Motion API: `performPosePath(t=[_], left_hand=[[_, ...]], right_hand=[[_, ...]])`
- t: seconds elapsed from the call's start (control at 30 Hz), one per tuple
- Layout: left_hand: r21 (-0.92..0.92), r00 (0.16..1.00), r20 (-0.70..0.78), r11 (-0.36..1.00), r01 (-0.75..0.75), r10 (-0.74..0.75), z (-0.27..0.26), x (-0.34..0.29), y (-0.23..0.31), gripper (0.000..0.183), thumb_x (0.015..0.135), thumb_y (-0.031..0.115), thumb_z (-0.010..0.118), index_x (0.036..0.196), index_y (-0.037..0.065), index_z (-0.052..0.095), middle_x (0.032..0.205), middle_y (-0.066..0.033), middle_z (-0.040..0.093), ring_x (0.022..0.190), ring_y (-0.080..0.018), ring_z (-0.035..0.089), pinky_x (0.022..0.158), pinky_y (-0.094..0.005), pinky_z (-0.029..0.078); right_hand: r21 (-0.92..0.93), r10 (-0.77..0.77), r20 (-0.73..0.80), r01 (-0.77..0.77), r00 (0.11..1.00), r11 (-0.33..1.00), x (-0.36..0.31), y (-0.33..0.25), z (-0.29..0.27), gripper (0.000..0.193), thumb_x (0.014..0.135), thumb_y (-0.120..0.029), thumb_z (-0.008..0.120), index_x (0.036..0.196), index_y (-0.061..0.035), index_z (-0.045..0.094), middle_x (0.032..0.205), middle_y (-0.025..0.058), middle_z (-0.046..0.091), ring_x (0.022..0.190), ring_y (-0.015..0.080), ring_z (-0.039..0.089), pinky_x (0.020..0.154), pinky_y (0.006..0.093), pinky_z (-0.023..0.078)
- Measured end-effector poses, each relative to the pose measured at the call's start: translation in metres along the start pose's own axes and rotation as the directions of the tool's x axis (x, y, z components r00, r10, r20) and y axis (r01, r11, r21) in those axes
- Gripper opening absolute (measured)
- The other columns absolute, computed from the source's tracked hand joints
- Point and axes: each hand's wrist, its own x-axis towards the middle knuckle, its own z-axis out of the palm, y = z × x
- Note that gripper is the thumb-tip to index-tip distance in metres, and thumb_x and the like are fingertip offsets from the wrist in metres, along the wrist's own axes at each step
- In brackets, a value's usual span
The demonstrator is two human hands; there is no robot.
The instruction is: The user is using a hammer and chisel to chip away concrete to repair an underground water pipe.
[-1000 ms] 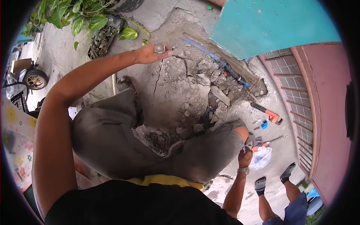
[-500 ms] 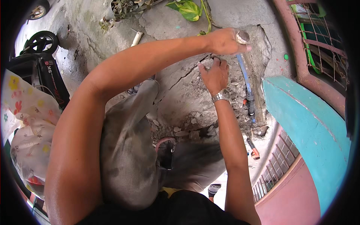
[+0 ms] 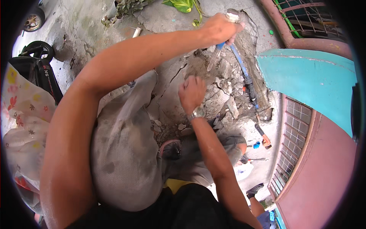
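My left hand (image 3: 222, 28) is closed round a chisel (image 3: 214, 59) with a pale, blunt top end and a blue part below the fist. Its flat grey blade slants down over broken concrete (image 3: 217, 95). My right hand (image 3: 193, 91), with a metal watch (image 3: 197, 112) at the wrist, is curled over the slab left of the rubble. Whatever is in its fingers is hidden. A blue pipe (image 3: 239, 61) runs down the right of the broken patch to a black fitting (image 3: 249, 89).
An orange-and-black tool (image 3: 263, 136) lies beside a blue cap (image 3: 256, 145). A turquoise ledge (image 3: 305, 72) and pink wall (image 3: 324, 160) border the right. Another person's foot (image 3: 254, 189) shows lower right. A black wheeled frame (image 3: 38, 72) and flowered plastic sheet (image 3: 23, 133) stand left.
My right hand has moved left off the rubble, and its fingers have curled. The left hand has tilted the chisel, so its blade now shows. The view has shifted.
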Motion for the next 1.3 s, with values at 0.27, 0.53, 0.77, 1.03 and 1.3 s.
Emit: performPosePath(t=[0.27,0.53,0.77,1.03,1.3], left_hand=[[-0.293,0.922,-0.302,0.897,-0.331,0.242,-0.064,-0.027,0.02,0.04,0.097,0.035,0.067,0.071,0.006,0.057,0.065,-0.0027,0.055,0.058,-0.0143,0.055,0.055,-0.0311,0.047],[-0.352,0.935,-0.336,0.905,-0.238,0.115,-0.086,-0.03,-0.028,0.039,0.096,0.033,0.069,0.07,0.008,0.056,0.061,-0.0003,0.053,0.054,-0.0109,0.049,0.052,-0.0301,0.044],[-0.35,0.935,-0.336,0.906,-0.236,0.114,-0.088,-0.03,-0.04,0.036,0.1,0.032,0.065,0.074,0.008,0.059,0.064,0.0008,0.054,0.056,-0.0092,0.051,0.052,-0.0282,0.043],[-0.252,0.943,-0.275,0.932,-0.26,0.188,-0.072,-0.031,-0.082,0.041,0.101,0.036,0.062,0.071,0.008,0.058,0.06,0.0019,0.055,0.051,-0.0086,0.05,0.048,-0.0282,0.04],[-0.464,0.943,-0.316,0.849,-0.252,0.107,-0.097,-0.024,-0.095,0.036,0.1,0.032,0.065,0.077,0.006,0.057,0.063,-0.0022,0.054,0.053,-0.0124,0.053,0.051,-0.0316,0.05]], right_hand=[[0.265,0.077,-0.166,-0.03,0.983,0.964,0.002,0.041,-0.042,0.037,0.078,-0.021,0.08,0.104,-0.0036,0.06,0.109,0.0174,0.058,0.104,0.0384,0.057,0.092,0.0497,0.047],[-0.059,0.065,0.398,-0.045,0.915,0.997,-0.049,-0.022,-0.01,0.081,0.079,-0.048,0.08,0.139,-0.0038,0.049,0.141,0.0257,0.045,0.132,0.0414,0.047,0.104,0.0486,0.046],[-0.044,-0.098,0.046,0.1,0.994,0.994,0.084,0.046,-0.026,0.049,0.086,-0.03,0.073,0.128,-0.0063,0.062,0.121,0.02,0.062,0.114,0.0388,0.058,0.097,0.0491,0.049],[-0.191,0.045,0.135,-0.019,0.99,0.981,0.161,0.1,0.003,0.054,0.08,-0.022,0.081,0.123,-0.0075,0.051,0.125,0.023,0.054,0.112,0.0463,0.057,0.09,0.0514,0.052],[0.131,-0.009,0.456,-0.058,0.89,0.99,0.056,0.059,-0.073,0.04,0.081,-0.027,0.081,0.107,-0.0032,0.061,0.106,0.0209,0.063,0.099,0.0381,0.064,0.087,0.0469,0.053]])
